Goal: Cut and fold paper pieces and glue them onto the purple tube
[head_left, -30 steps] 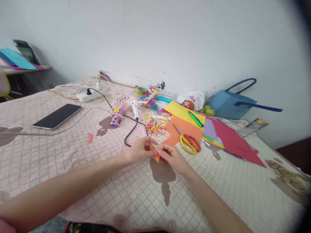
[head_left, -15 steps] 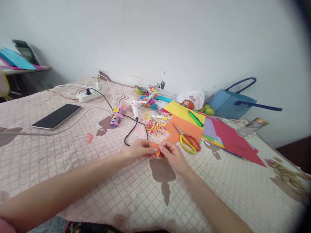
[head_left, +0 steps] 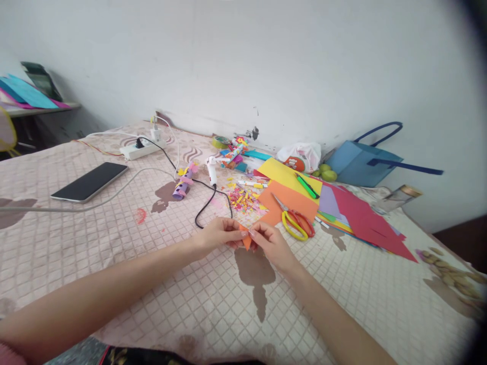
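Between my fingertips is a small piece of orange paper (head_left: 247, 242), its pointed lower corner hanging down. My left hand (head_left: 222, 234) pinches it from the left, and my right hand (head_left: 269, 238) pinches it from the right, thumbs nearly meeting. The fingers cover most of the paper, so any fold is hard to make out. To the right of my right hand lie scissors (head_left: 294, 225) with yellow and red handles, blades over a larger orange sheet (head_left: 297, 195). Just beyond my hands is a heap of colourful paper scraps (head_left: 245, 199).
A white glue gun (head_left: 212, 172) with a black cord stands behind the scraps, beside a decorated purple paper roll (head_left: 183, 185). A green cutter (head_left: 307, 186) rests on yellow paper (head_left: 283, 175). Red sheets (head_left: 371, 223), a blue bag (head_left: 363, 162), a tablet-like device (head_left: 90, 181) and a power strip (head_left: 142, 149) surround these.
The orange paper's lower point shows slightly more beneath my fingers. Both hands keep their pinch in almost the same place; the other things have not moved.
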Motion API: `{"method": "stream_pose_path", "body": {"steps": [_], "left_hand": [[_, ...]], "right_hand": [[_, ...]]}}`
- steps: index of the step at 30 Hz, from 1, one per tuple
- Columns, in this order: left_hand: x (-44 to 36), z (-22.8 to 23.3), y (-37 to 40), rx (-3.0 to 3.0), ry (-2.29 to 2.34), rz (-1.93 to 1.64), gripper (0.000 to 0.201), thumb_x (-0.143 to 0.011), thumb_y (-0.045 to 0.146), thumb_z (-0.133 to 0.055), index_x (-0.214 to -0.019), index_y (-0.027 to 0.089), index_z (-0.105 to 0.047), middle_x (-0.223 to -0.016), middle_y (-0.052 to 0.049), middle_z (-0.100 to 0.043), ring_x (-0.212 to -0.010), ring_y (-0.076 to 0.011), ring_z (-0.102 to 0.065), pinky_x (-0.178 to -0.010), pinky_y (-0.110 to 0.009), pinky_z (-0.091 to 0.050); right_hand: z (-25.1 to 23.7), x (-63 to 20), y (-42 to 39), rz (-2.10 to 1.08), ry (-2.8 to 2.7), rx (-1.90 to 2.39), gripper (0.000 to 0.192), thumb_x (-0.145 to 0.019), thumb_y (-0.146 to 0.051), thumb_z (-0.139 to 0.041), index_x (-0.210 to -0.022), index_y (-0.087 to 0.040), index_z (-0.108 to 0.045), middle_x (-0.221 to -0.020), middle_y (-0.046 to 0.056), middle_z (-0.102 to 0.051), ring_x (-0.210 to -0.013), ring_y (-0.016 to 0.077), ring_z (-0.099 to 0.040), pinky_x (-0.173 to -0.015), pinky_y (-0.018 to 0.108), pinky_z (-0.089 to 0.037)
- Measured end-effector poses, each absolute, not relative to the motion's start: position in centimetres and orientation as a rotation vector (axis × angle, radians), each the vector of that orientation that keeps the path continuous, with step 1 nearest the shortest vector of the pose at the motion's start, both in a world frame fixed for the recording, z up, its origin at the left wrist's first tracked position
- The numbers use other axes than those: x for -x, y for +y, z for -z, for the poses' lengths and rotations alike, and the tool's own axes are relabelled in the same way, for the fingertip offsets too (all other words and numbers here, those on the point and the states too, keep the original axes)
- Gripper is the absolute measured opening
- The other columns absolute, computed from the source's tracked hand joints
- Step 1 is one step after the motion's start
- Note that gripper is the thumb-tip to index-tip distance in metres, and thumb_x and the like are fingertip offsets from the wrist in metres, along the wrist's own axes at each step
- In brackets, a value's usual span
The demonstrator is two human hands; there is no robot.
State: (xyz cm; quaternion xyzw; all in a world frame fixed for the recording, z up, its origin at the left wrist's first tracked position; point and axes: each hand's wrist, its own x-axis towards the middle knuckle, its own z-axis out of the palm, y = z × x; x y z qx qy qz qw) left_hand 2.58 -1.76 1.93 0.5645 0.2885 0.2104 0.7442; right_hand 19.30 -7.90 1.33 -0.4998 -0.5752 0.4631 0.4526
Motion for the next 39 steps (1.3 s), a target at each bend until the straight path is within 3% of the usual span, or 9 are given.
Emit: {"method": "stream_pose_path", "body": {"steps": [10, 19, 34, 39], "left_hand": [[-2.54, -1.98, -1.69, -1.187, 0.700, -0.486, 0.031, -0.061, 0.039, -0.074, -0.062, 0.012, -0.060, -0.058, -0.001, -0.064, -0.053, -0.0078, -0.055, -0.056, -0.021, -0.041], [-2.29, -2.01, -1.22, -1.173, 0.682, -0.493, 0.029, -0.062, 0.037, -0.074, -0.073, 0.011, -0.066, -0.061, -0.001, -0.063, -0.056, -0.0067, -0.054, -0.057, -0.019, -0.040], [-2.08, -2.33, -1.27, -1.278, 0.692, -0.366, 0.035, -0.060, 0.043, -0.073, -0.073, 0.011, -0.066, -0.061, -0.002, -0.064, -0.056, -0.0088, -0.056, -0.053, -0.020, -0.039], [-2.11, -2.25, -1.23, -1.264, 0.736, -0.382, 0.031, -0.061, 0.041, -0.073, -0.065, 0.012, -0.063, -0.056, -0.001, -0.063, -0.051, -0.0076, -0.055, -0.052, -0.019, -0.039]], "right_hand": [[-0.88, -19.36, -7.98, -1.194, -1.381, 1.218, 0.020, -0.083, -0.036, -0.055, -0.073, -0.018, -0.054, -0.059, -0.002, -0.058, -0.051, 0.0087, -0.050, -0.052, 0.021, -0.039], [-1.33, -19.14, -7.91, -1.240, -1.292, 1.227, 0.024, -0.080, -0.039, -0.057, -0.070, -0.018, -0.053, -0.058, -0.002, -0.057, -0.050, 0.0089, -0.050, -0.050, 0.021, -0.040], [-0.84, -19.05, -8.00, -1.281, -1.264, 1.206, 0.025, -0.079, -0.040, -0.059, -0.071, -0.018, -0.055, -0.056, -0.003, -0.057, -0.049, 0.0084, -0.049, -0.048, 0.020, -0.039], [-0.93, -18.90, -8.02, -1.309, -1.225, 1.171, 0.037, -0.083, -0.051, -0.047, -0.072, -0.017, -0.057, -0.059, 0.000, -0.059, -0.052, 0.0105, -0.053, -0.049, 0.022, -0.042]]}}
